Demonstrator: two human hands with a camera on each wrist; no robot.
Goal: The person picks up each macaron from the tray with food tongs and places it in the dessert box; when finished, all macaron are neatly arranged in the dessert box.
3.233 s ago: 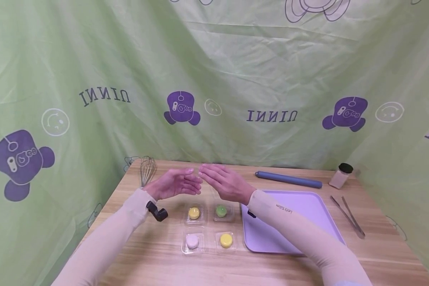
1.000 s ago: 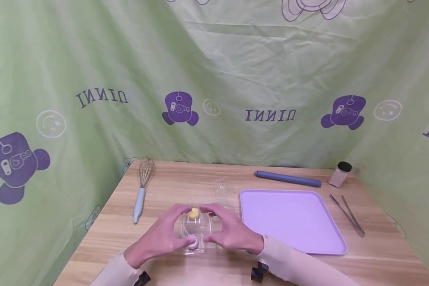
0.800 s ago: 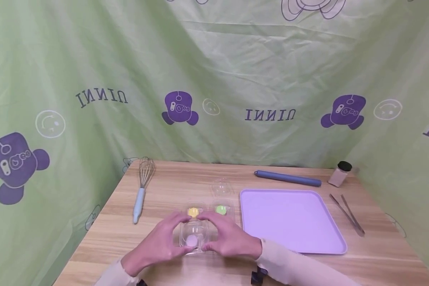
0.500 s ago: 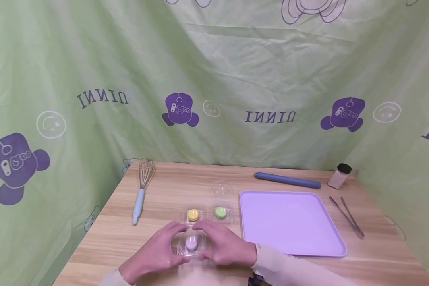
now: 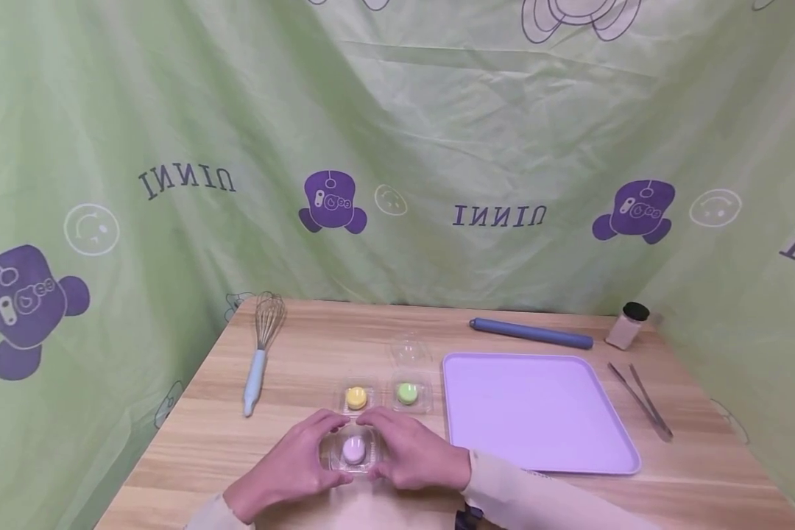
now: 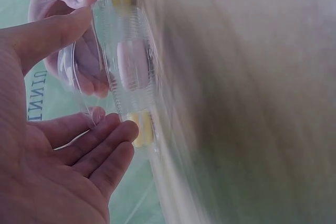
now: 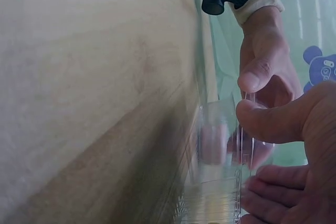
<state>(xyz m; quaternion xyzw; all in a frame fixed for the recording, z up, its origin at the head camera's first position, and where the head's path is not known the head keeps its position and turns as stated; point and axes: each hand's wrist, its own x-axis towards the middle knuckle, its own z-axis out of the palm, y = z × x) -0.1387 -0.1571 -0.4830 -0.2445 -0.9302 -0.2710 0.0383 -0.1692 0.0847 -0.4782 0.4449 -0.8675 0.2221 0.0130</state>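
Two hands around a small clear box near the table's front edge

The left hand [image 5: 288, 471] and right hand [image 5: 416, 458] held the small clear plastic box with a pale lilac round cake [image 5: 354, 450] between their curled fingers; it sat on the wooden table [image 5: 305, 346], midway between them, in front of the yellow cake box [image 5: 356, 397].

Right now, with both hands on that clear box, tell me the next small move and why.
Probably lift the lid. Both hands, left and right, cup the clear box holding the pink macaron, thumbs at its far edge, and the lid looks closed. The tray lies beside it.
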